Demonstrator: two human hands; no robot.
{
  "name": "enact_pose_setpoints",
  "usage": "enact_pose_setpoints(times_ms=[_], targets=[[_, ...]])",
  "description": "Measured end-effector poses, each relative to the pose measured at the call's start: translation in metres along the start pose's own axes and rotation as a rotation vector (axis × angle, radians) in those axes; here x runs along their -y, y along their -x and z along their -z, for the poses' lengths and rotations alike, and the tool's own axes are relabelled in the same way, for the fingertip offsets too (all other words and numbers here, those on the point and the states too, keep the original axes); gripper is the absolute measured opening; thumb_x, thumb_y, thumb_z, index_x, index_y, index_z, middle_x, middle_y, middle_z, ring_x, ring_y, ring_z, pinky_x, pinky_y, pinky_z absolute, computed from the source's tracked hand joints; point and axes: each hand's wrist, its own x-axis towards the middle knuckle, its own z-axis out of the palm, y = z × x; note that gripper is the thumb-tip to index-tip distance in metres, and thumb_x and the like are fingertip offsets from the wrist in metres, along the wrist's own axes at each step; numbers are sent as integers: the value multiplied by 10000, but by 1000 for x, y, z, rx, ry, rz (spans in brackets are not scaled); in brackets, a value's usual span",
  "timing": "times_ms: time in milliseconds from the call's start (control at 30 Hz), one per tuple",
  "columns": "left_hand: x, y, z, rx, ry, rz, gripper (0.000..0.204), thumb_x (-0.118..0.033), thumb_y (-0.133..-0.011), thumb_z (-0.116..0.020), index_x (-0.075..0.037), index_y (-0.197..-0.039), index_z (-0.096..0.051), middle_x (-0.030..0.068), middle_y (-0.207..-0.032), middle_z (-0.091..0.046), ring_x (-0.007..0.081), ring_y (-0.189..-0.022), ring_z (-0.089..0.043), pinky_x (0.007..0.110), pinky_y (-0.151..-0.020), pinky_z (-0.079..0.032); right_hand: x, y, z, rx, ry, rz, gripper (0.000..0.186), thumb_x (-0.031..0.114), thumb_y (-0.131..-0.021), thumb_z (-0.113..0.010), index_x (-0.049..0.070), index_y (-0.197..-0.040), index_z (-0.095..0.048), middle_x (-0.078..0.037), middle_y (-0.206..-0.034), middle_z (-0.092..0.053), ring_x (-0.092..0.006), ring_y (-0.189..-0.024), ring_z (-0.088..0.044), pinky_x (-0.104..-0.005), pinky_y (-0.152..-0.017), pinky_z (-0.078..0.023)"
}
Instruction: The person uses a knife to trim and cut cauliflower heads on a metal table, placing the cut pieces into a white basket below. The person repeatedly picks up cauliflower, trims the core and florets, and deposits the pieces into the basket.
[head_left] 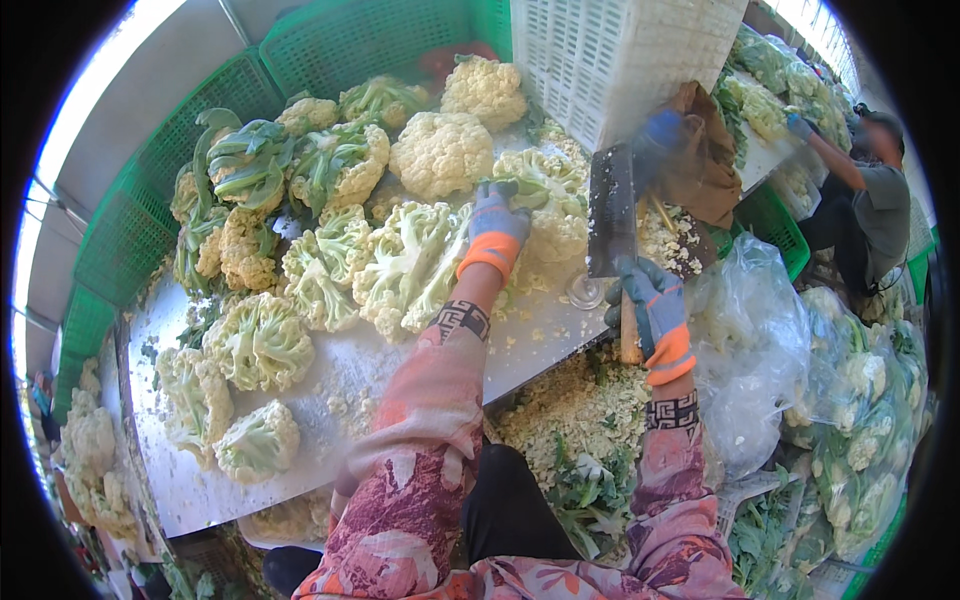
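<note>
My right hand [652,310], in a grey glove with an orange cuff, is closed round the wooden handle [630,335] of a cleaver. Its broad dark blade [612,210] points up and away from me, just right of a cauliflower [552,215] with pale stems and a green leaf. My left hand [498,222], gloved the same way, has its fingers bent against that cauliflower's left side; the fingertips are partly hidden. Left of this hand, split cauliflower pieces [405,262] lie with their branching stems showing. A whole cream head [441,155] sits just beyond.
More cauliflower heads [258,340] cover the pale metal table [310,400]. Green crates [205,130] and a white crate [570,60] border its far side. Crumbs and leaves [570,420] fill the space below my right arm. Bagged cauliflower [865,420] stands right; another person [870,200] sits beyond.
</note>
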Motion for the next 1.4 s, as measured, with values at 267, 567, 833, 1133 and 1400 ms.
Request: enact_pose_setpoints(times_ms=[267,567,833,1133,1400], targets=[[-9,2,-7,77,-190,85,392,-243,-757,-722,-120,-1117,-626,149,-1213,-552,344,-1092,-571,410,-923,-475,31,-37,-17,73,386,-59,238,229,-909,-615,-8,-922,-631,-57,-693,-588,-137,-524,-546,-317,-437,-479],[-18,5,-4,118,-237,88,422,-285,-765,-711,-108,-1136,-615,156,-1220,-549,346,-1101,-573,417,-921,-479,30,-105,-2,152,857,-32,289,228,-888,-571,-54,-936,-610,-205,-837,-664,-299,-670,-658,-431,-562,-535],[-24,-3,-11,154,-248,122,450,-289,-769,-701,-77,-1150,-588,172,-1263,-527,357,-1113,-569,422,-921,-480,-28,-189,-13,236,1414,118,488,295,-794,-558,-77,-1104,-611,-304,-1066,-626,-416,-959,-642,-417,-805,-521],[2,27,29,-74,24,-217,470,-154,-773,-703,-110,-1222,-569,183,-1251,-547,380,-1126,-554,408,-944,-468,-59,-105,-42,-70,889,78,444,343,-859,-553,-40,-1070,-629,-254,-1024,-650,-400,-957,-624,-431,-863,-491],[4,108,138,-153,29,-479,381,-73,-839,-621,-38,-1214,-569,182,-1230,-578,360,-1108,-570,395,-937,-468,-18,2,30,-124,999,204,403,338,-815,-603,17,-1056,-639,-168,-894,-691,-354,-851,-654,-416,-736,-522]])
